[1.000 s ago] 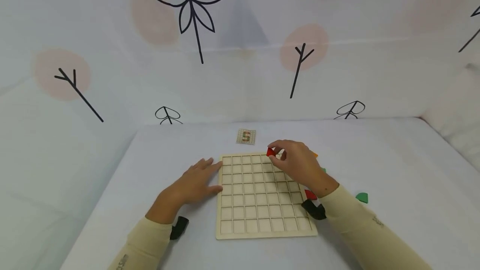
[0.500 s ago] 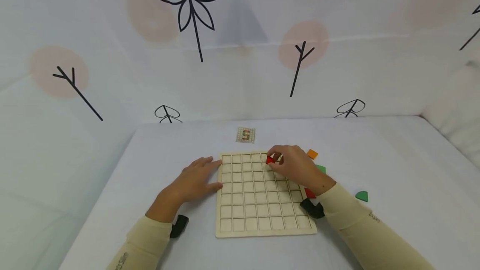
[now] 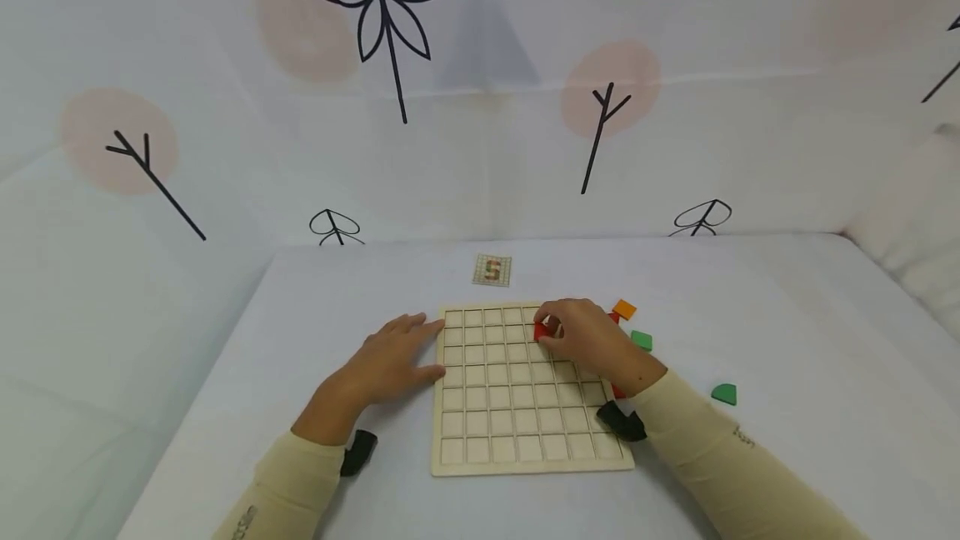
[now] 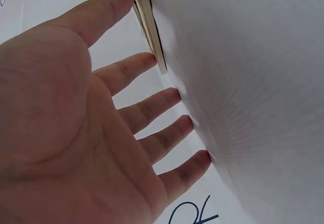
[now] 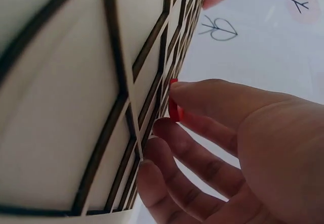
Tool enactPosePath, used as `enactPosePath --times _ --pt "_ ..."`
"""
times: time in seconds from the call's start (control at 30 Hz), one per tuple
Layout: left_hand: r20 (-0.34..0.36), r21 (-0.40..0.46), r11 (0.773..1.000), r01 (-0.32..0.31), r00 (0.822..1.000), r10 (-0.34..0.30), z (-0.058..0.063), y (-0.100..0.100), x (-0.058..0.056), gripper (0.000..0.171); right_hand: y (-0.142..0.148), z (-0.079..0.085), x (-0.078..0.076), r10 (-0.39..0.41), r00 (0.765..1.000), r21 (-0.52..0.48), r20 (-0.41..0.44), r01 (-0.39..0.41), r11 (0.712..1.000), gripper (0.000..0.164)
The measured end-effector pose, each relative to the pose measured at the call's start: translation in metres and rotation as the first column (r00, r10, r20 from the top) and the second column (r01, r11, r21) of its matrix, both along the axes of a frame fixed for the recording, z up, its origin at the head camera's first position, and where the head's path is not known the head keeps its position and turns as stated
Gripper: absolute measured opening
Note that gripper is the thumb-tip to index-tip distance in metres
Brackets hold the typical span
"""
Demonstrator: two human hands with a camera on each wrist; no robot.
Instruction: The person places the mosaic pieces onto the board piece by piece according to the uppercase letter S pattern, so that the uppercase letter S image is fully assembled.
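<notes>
A pale wooden board (image 3: 510, 422) divided into a grid of square cells lies on the white cloth. My right hand (image 3: 592, 340) is over its far right part and pinches a small red tile (image 3: 541, 332) between thumb and finger, close over a cell in the second row from the far edge. In the right wrist view the red tile (image 5: 174, 100) shows edge-on beside the grid, other fingertips at the board. My left hand (image 3: 393, 359) lies with fingers spread, thumb and index fingertip at the board's left edge (image 4: 149, 27).
A small card (image 3: 492, 270) with a coloured S pattern on a grid lies beyond the board. Right of the board are an orange square tile (image 3: 625, 309), a green tile (image 3: 641, 341) and a green rounded tile (image 3: 724, 393). Red pieces are partly hidden by the right arm.
My right hand has moved the red tile from the board's far edge slightly toward me and down to a cell. More of the orange and green tiles shows. The left hand stays put.
</notes>
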State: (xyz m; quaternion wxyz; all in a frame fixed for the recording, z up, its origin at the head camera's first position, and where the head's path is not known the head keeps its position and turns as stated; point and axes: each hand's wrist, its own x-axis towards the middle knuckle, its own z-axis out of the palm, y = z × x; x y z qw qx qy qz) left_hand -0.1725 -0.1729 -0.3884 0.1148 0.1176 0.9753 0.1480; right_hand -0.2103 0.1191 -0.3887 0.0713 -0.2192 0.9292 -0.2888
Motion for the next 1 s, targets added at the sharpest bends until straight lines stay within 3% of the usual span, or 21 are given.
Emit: enactPosePath --times 0.2,0.53,0.77,1.0 --pt "-0.032 0.014 1.000 -0.028 0.999 0.028 0.003 0.007 -0.002 0.064 -0.001 -0.001 0.000 0.006 1.000 0.049 -0.011 -0.006 0.999 0.022" --pt "-0.068 0.045 0.995 -0.092 0.993 0.095 0.010 0.020 -0.015 0.056 0.001 -0.004 -0.003 0.033 0.999 0.021 -0.025 -0.032 0.999 0.022" --pt "0.051 0.102 0.983 -0.150 0.988 0.145 0.008 0.016 -0.021 0.062 0.000 -0.004 -0.005 0.028 0.999 -0.005 -0.015 -0.028 1.000 0.023" --pt "0.164 0.245 0.958 -0.146 0.981 0.108 0.001 0.007 -0.028 0.069 0.001 -0.005 -0.007 0.020 1.000 -0.004 0.018 -0.020 1.000 0.023"
